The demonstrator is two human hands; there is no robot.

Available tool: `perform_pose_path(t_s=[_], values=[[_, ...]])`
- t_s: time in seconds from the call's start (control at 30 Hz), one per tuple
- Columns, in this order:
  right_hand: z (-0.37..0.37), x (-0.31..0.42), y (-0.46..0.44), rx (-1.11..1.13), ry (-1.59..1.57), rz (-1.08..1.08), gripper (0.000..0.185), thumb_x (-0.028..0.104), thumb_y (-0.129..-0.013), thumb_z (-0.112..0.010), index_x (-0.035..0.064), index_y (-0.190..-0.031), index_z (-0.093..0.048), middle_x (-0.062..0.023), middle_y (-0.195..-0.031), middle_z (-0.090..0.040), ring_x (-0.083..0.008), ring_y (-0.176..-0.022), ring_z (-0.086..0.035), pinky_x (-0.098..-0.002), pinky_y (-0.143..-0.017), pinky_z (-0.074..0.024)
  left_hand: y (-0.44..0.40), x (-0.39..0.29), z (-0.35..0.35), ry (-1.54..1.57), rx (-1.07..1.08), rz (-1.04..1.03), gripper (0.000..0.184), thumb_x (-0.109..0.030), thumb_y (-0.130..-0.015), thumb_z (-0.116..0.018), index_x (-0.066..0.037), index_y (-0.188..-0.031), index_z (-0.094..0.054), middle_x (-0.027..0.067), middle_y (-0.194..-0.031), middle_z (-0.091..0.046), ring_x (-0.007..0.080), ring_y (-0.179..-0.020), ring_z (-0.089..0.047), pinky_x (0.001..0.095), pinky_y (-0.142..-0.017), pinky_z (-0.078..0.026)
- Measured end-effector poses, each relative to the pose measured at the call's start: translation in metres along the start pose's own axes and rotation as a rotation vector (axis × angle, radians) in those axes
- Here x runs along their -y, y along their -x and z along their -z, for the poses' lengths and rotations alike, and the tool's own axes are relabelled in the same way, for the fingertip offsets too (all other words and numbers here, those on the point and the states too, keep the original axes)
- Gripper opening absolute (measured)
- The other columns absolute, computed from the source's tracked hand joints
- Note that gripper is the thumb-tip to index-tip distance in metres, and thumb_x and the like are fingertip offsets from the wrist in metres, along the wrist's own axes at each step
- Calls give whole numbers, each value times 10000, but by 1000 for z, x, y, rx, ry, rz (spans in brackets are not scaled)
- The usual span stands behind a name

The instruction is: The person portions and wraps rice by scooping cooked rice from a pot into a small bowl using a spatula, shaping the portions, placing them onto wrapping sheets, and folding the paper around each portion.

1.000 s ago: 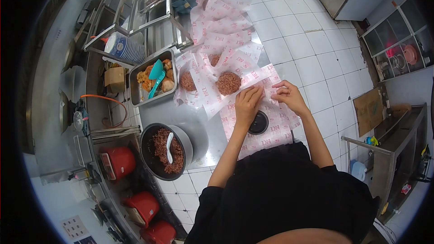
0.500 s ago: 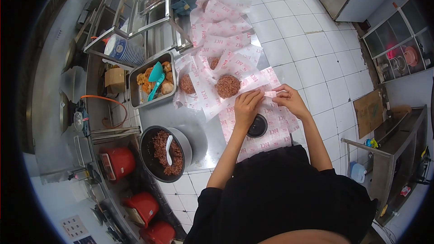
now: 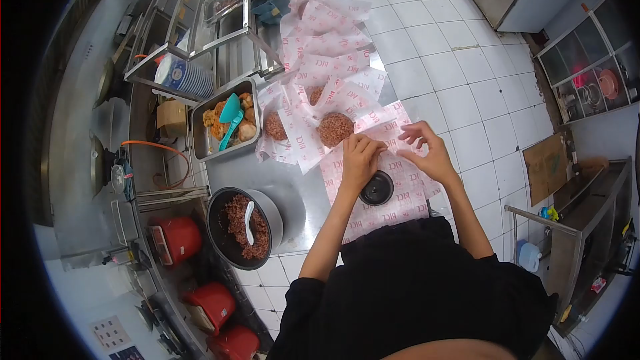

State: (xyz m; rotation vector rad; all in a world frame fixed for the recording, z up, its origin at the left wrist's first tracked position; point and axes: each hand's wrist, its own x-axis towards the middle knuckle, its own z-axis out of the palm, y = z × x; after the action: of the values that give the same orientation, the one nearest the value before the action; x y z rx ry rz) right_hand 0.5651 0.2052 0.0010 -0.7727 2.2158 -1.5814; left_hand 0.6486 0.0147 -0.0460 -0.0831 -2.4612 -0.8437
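My left hand is closed at the edge of a white wrapping paper sheet with pink print, its fingertips pinched on the paper. To its right, my right hand is raised just over the same sheets, thumb and fingers apart and nothing in them. A round black dish or mould rests on the paper between my wrists. Just beyond my left hand, a round patty of reddish-brown rice lies on another sheet. A second rice patty sits to its left, partly covered by paper.
A black pot of reddish rice with a white spoon stands at left. Behind it is a metal tray of fried food with a teal scoop. Overlapping papers run up the steel table. Stacked cups stand beside a metal rack.
My right hand has let go of the paper's edge and its fingers have spread. My left hand has shifted slightly left and toward me.
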Motion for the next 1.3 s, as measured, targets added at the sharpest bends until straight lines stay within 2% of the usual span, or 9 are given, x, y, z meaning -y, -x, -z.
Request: perform_pose_path(t_s=[0.1, 0.2, 0.3, 0.4, 0.5, 0.53, 0.63, 1.0, 1.3], values=[[-3, -8, 2, 124, -39, -58, 487, 36, -771, -781, 63, -1201, -553, -49, -943, -707, -104, -846, -637, -284, -756, -493, -1, -3, 1, -7, -4, 16, 121, -70, -743, -736, -114, -848, -695, 2, -794, -590, 224, -875, -536, 374, -786, -384], [-10, -28, 6, 117, -168, -137, 413, 8, -767, -762, 51, -1135, -579, -32, -788, -687, -99, -740, -653, -266, -704, -510, -2, -6, 4, 2, -20, 39, 130, -58, -745, -730, -111, -858, -693, 17, -790, -584, 233, -883, -526, 374, -799, -382], [-20, -39, 9, -29, -286, -190, 395, -36, -767, -748, 39, -1110, -568, -23, -713, -667, -78, -674, -637, -252, -676, -514, -5, -19, 3, -54, -177, 66, 143, -28, -784, -716, -73, -915, -682, 59, -781, -572, 235, -823, -520, 377, -752, -403], [-21, -37, 9, -52, -380, -194, 358, -43, -776, -741, 31, -1077, -562, -24, -707, -654, -77, -681, -634, -244, -664, -514, -1, -48, 4, 157, -227, 420, 155, -14, -839, -691, -26, -991, -659, 102, -807, -602, 217, -759, -582, 350, -680, -474], [-22, -33, 9, -16, -420, -214, 368, -62, -791, -731, 36, -1091, -542, -21, -705, -637, -70, -680, -615, -220, -659, -496, 10, -61, -4, 405, -125, 611, 158, -40, -883, -674, 11, -1027, -634, 132, -888, -655, 202, -754, -666, 308, -649, -544], [-23, -33, 9, -5, -425, -213, 362, -60, -792, -731, 36, -1086, -543, -20, -704, -635, -68, -677, -612, -222, -655, -498, 13, -64, -7, 514, -123, 669, 180, -69, -896, -676, 22, -1046, -637, 141, -1007, -691, 197, -855, -710, 291, -727, -582], [-26, -28, 5, 26, -432, -211, 337, -55, -794, -730, 31, -1067, -551, -27, -703, -636, -76, -678, -620, -234, -659, -512, 17, -69, -11, 624, -117, 797, 221, -88, -904, -680, 35, -1083, -640, 139, -1049, -701, 183, -913, -703, 293, -763, -583], [-19, -22, -2, 266, -470, -238, 275, -73, -818, -701, -3, -1043, -559, -152, -876, -728, -172, -837, -702, -300, -758, -572, 37, -50, 0, 847, -120, 940, 269, -72, -941, -642, 58, -1176, -652, 126, -1047, -691, 146, -924, -672, 247, -807, -561], [-17, -23, 1, 264, -519, -267, 328, -70, -804, -720, -7, -1080, -555, -161, -878, -727, -165, -827, -700, -296, -748, -571, 39, -50, -2, 1063, -180, 946, 264, -65, -977, -583, 65, -1202, -631, 130, -1110, -666, 157, -969, -660, 265, -855, -580]])
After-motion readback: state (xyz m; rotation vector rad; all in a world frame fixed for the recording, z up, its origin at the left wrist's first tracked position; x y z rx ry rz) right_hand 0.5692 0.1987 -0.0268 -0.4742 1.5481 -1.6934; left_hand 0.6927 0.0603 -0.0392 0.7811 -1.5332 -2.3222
